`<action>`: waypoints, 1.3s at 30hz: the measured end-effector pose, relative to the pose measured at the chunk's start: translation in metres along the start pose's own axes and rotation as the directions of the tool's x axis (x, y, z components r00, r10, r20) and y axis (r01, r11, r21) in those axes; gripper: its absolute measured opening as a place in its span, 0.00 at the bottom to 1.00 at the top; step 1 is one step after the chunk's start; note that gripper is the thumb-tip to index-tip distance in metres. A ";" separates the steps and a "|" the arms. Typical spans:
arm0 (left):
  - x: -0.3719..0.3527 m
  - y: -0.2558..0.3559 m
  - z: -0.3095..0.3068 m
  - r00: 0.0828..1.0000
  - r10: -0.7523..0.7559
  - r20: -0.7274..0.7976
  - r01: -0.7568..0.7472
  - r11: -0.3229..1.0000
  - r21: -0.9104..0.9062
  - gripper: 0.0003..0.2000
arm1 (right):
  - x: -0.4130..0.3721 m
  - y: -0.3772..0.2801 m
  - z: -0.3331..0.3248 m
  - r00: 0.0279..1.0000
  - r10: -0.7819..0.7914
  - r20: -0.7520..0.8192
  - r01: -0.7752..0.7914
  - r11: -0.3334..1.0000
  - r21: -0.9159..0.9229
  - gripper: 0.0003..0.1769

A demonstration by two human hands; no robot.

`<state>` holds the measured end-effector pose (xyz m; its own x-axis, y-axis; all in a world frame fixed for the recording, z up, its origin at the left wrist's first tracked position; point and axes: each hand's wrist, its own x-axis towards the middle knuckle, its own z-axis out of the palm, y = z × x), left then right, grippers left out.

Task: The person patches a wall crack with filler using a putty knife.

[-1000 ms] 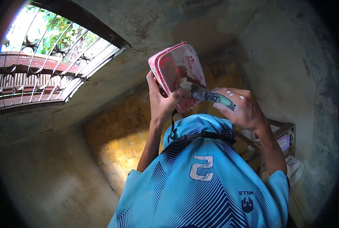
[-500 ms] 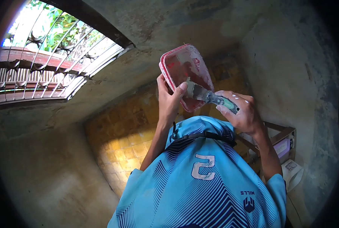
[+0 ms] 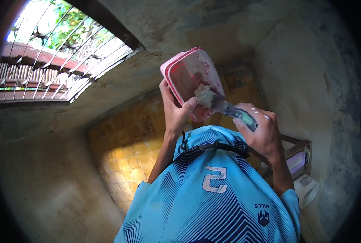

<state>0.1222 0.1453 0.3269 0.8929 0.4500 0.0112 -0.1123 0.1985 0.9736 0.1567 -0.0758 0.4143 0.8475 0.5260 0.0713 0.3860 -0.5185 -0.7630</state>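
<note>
My left hand grips the near left side of a red plastic tub, thumb over the rim and fingers behind it. The tub is tilted, its inside smeared with pale grey paste. In my right hand is a putty knife, held by its dark handle with a green patch. Its blade reaches into the tub and carries a lump of greyish paste. White specks dot the right hand's knuckles.
A barred window is at upper left. Stained plaster walls surround a yellow tiled floor. At right stand a wooden frame with a purple container and a white object.
The tub has shifted slightly left and tilted more. The putty knife blade has moved a little, and more paste now shows heaped on it.
</note>
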 end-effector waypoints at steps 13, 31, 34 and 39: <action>0.002 -0.031 0.016 0.987 -0.135 0.087 0.134 0.991 0.023 0.39 | -0.019 0.033 0.007 0.998 -0.032 -0.062 0.033 0.999 0.023 0.15; 0.032 -0.071 0.139 0.969 -0.140 0.203 0.147 0.989 -0.021 0.36 | -0.073 0.115 -0.083 0.972 0.171 -0.163 -0.191 0.974 -0.120 0.21; 0.039 -0.078 0.168 0.964 -0.140 0.228 0.155 0.986 -0.052 0.36 | -0.070 0.136 -0.096 0.963 0.140 -0.230 -0.179 0.971 -0.157 0.21; 0.058 -0.088 0.200 0.944 -0.194 0.267 0.224 0.971 -0.087 0.36 | -0.054 0.159 -0.119 0.949 0.131 -0.288 -0.200 0.954 -0.226 0.21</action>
<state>0.2710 -0.0197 0.2877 0.9811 0.1536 -0.1177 0.0534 0.3697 0.9276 0.2160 -0.2667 0.3653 0.9593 0.2373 0.1529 0.2810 -0.7515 -0.5969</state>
